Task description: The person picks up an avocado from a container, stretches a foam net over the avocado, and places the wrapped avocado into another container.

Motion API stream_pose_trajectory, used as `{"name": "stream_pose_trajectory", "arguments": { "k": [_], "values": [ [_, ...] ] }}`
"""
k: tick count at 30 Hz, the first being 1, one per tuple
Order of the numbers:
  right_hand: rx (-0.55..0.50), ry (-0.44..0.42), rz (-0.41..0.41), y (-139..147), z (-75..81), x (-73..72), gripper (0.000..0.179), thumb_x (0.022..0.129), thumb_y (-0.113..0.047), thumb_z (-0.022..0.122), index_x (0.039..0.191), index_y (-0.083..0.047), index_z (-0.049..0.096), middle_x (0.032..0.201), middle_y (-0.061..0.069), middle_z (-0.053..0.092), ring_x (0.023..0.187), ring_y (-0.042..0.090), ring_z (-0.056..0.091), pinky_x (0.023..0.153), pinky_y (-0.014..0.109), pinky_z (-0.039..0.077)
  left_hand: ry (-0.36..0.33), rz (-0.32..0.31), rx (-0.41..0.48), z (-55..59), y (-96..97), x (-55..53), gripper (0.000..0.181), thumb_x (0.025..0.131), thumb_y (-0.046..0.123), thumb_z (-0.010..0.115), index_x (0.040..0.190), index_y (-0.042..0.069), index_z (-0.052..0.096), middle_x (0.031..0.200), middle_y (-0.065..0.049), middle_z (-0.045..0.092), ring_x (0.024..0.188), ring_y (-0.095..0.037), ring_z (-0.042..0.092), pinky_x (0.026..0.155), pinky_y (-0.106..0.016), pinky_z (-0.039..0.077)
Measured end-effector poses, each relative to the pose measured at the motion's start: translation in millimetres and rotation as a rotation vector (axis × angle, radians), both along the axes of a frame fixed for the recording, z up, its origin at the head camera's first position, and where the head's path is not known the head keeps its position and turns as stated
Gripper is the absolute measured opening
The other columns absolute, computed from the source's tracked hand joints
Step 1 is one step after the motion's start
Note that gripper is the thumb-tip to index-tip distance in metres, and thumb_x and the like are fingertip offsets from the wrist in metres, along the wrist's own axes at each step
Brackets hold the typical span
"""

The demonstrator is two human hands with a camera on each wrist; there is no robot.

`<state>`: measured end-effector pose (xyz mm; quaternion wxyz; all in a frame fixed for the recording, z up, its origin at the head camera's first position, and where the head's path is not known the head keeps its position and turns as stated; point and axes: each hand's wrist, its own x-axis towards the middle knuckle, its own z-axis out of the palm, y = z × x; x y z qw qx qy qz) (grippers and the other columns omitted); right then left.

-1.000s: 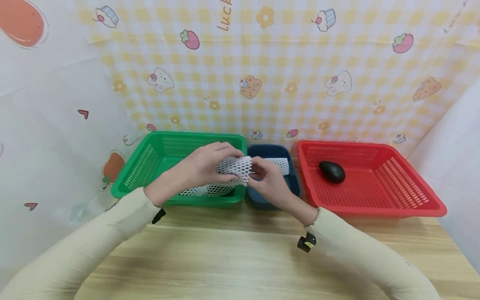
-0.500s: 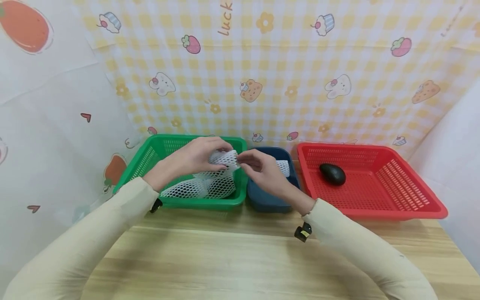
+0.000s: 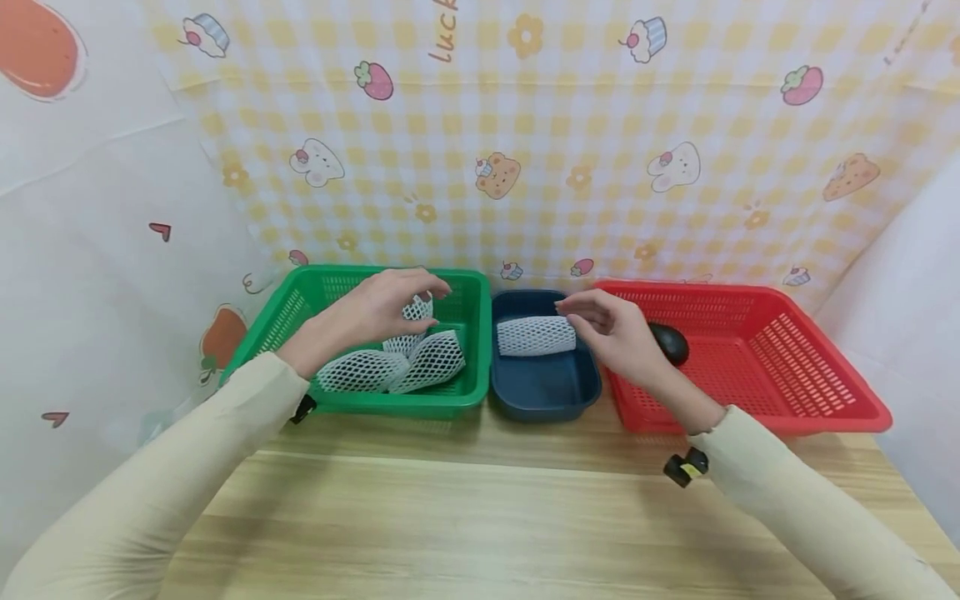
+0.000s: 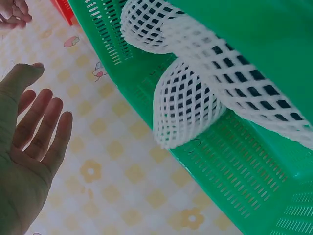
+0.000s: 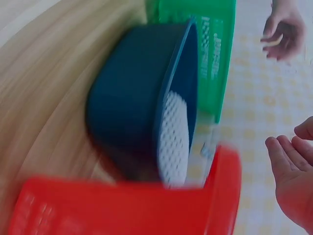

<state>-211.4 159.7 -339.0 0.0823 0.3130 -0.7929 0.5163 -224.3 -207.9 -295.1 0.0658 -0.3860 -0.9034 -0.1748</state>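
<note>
My left hand (image 3: 371,312) hovers over the green basket (image 3: 486,358), its fingers loosely bent and holding nothing. Below it in the basket lie several dark items in white foam net sleeves: one in front at left (image 3: 360,372), one at right (image 3: 431,363) and one behind (image 3: 415,315), partly covered by the hand in the head view. My right hand (image 3: 622,340), also holding nothing, is above the gap between the blue basin (image 3: 543,396) and the red basket (image 3: 765,358). A bare avocado (image 3: 671,343) rests in the red basket. An unfilled-looking foam net sleeve (image 3: 536,336) lies in the basin.
The three containers stand in a row along the back of the wooden table (image 3: 480,525). Behind them hangs a yellow checked cloth (image 3: 450,217). The red basket's rim (image 5: 225,186) rises close by in the right wrist view.
Both hands were at a foam-sleeved item above the green basket. It now lies in that basket, released. My right hand has moved right to the red basket's near side; my left has shifted slightly left.
</note>
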Motion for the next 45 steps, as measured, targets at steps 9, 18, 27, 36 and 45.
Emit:
{"name": "stream_pose_trajectory", "arguments": {
  "k": [9, 18, 27, 36, 45],
  "values": [
    [0.296, -0.008, -0.136, 53.6, 6.7, 3.0, 0.031, 0.093, 0.000, 0.072, 0.124, -0.003, 0.067, 0.117, 0.011, 0.069, 0.104, 0.026, 0.068, 0.088, 0.033, 0.054, -0.002, -0.016, -0.044, -5.5, 4.3, 8.1, 0.039, 0.091, 0.019, 0.078, 0.128, 0.009, 0.066, 0.122, -0.004, 0.066, 0.105, -0.020, 0.064, 0.084, -0.040, 0.054],
    [0.669, 0.018, -0.147, 96.5, 11.7, -7.1, 0.021, 0.090, -0.009, 0.078, 0.108, -0.002, 0.072, 0.099, 0.007, 0.070, 0.089, 0.025, 0.063, 0.083, 0.052, 0.054, 0.028, -0.072, -0.098, -16.7, 28.4, 28.5, 0.030, 0.095, 0.022, 0.074, 0.122, 0.009, 0.070, 0.115, -0.004, 0.068, 0.096, -0.018, 0.066, 0.078, -0.035, 0.055],
    [0.793, -0.024, -0.126, 115.4, 10.3, -19.9, 0.015, 0.090, -0.009, 0.078, 0.101, -0.002, 0.071, 0.089, 0.003, 0.068, 0.082, 0.020, 0.065, 0.076, 0.046, 0.054, 0.035, -0.160, -0.157, -29.4, 78.8, 47.5, 0.028, 0.096, 0.029, 0.074, 0.119, 0.013, 0.071, 0.112, -0.001, 0.068, 0.095, -0.016, 0.066, 0.073, -0.031, 0.055],
    [0.855, -0.104, -0.151, 125.6, 13.9, -36.1, 0.025, 0.090, -0.014, 0.079, 0.106, 0.002, 0.069, 0.094, 0.008, 0.069, 0.089, 0.028, 0.066, 0.079, 0.051, 0.053, 0.019, -0.173, -0.325, -48.1, 119.2, 49.8, 0.025, 0.093, 0.026, 0.077, 0.115, 0.014, 0.074, 0.104, 0.000, 0.070, 0.089, -0.015, 0.066, 0.076, -0.030, 0.054],
    [0.927, -0.164, -0.176, 132.8, 9.6, -56.7, 0.046, 0.090, -0.022, 0.079, 0.116, 0.011, 0.061, 0.109, 0.027, 0.066, 0.102, 0.045, 0.063, 0.086, 0.059, 0.049, 0.027, -0.138, -0.366, -67.1, 131.7, 50.1, 0.012, 0.094, 0.021, 0.076, 0.106, 0.021, 0.076, 0.095, 0.006, 0.069, 0.081, -0.012, 0.066, 0.065, -0.026, 0.051]
  ]
}}
